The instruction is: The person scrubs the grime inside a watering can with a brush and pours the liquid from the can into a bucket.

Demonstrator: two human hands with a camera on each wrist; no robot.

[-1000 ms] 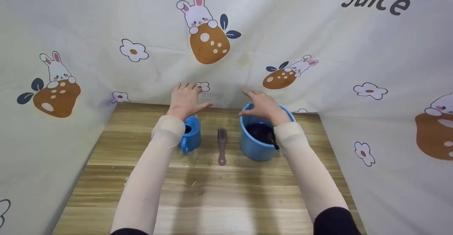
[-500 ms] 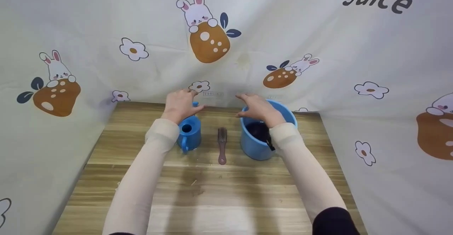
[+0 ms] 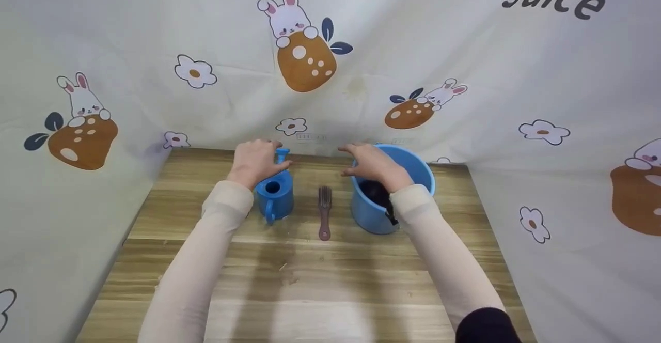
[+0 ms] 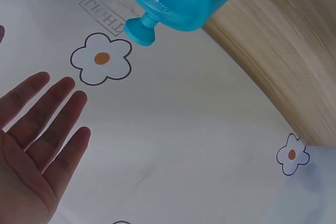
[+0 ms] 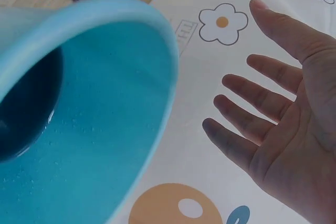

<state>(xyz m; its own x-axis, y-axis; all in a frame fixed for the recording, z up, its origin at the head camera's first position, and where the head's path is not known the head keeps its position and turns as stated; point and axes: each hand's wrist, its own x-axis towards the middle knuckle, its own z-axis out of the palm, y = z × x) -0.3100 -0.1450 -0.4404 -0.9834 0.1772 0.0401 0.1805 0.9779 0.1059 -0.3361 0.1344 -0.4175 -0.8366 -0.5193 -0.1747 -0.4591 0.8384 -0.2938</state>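
Left hand point(image 3: 253, 161), fingers spread, holding nothing, apart from the blue watering can point(image 3: 280, 206), which lies below it toward its thumb side; can upright, long axis front to back, spout point(image 3: 282, 154) toward the cloth backdrop point(image 3: 155, 105); right hand point(image 3: 375, 166), likewise spread and unladen, nearer the blue bucket point(image 3: 369, 219), clear of its rim; brush point(image 3: 324, 211) lengthwise between the vessels, bristles farthest; table point(image 3: 310, 286) edge close behind, broader wood in front.
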